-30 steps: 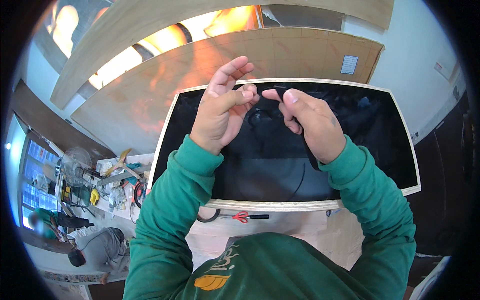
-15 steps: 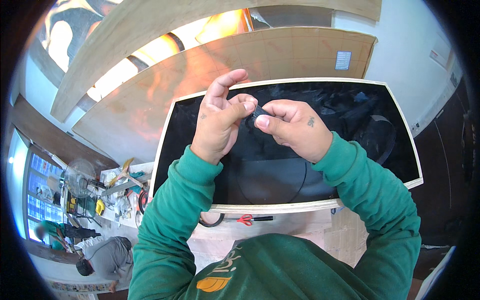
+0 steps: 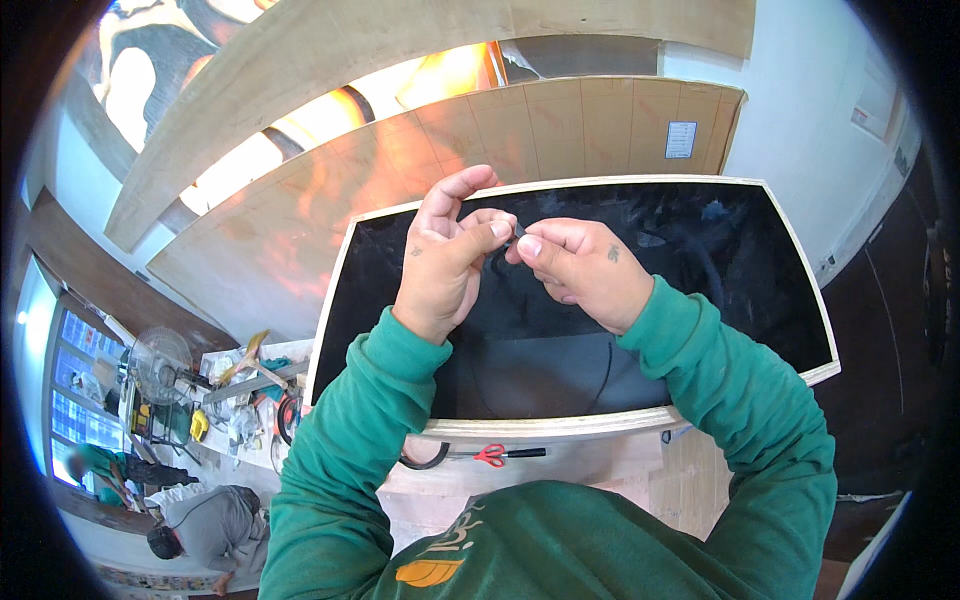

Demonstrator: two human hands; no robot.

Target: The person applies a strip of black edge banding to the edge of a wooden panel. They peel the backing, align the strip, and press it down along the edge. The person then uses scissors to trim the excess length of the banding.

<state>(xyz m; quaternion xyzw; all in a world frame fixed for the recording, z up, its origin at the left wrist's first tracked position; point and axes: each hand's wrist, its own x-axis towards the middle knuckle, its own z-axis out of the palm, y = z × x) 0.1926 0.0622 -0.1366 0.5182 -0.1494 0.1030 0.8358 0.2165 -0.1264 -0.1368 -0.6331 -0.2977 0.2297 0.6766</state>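
Over a black panel (image 3: 530,290) with a pale wooden edge, both my hands meet at the fingertips. Between them is a small dark piece (image 3: 519,231), mostly covered by the fingers, so its kind does not show. My left hand (image 3: 445,255) pinches one end with thumb and index finger, another finger raised. Thumb and bent fingers of my right hand (image 3: 585,262) close on the other end. Faint curved lines and a smoother grey patch mark the panel's near half.
Red-handled scissors (image 3: 490,455) and a black cable loop (image 3: 428,458) lie below the panel's near edge. Brown boards (image 3: 560,125) lean behind it. A fan (image 3: 160,362) and a cluttered bench stand at left, near two people (image 3: 205,525).
The dark piece, flat and broader in sight half a second ago, is now turned and mostly hidden by the fingertips. My right-hand fingers have shifted around it. The whole view has tilted slightly.
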